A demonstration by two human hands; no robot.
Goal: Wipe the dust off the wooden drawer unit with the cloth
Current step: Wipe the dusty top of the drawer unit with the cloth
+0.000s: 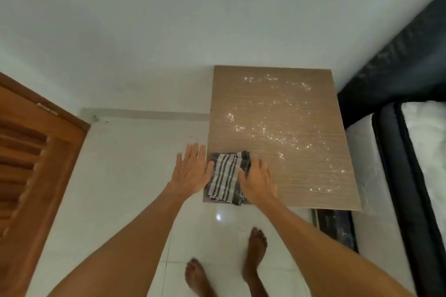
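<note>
Taking the brown wood-grain top of the wooden drawer unit point(289, 176) as the landmark, a brown louvred wooden door point(31, 152) is seen far to its left, across the white tiled floor point(120, 188). Just off the top's near left corner the left hand point(191, 171) is held flat with fingers spread, grasping nothing; it hangs over the floor, probably kept clear so the stroke is left to the other hand. On that near left corner one folded grey-and-white striped cloth point(224, 178) is laid, likely parked where no dust lies. Its right edge is covered by the right hand point(258, 179), fingers loosely open and pressed down on it, not yet closed, apparently in readiness for a push. One scattered patch of white dust specks point(272, 118) is spread over the middle and far part of the top, untouched. To the right of the top one black-edged white mattress point(410, 164) is set close against it. Two hands are counted, one cloth.
</note>
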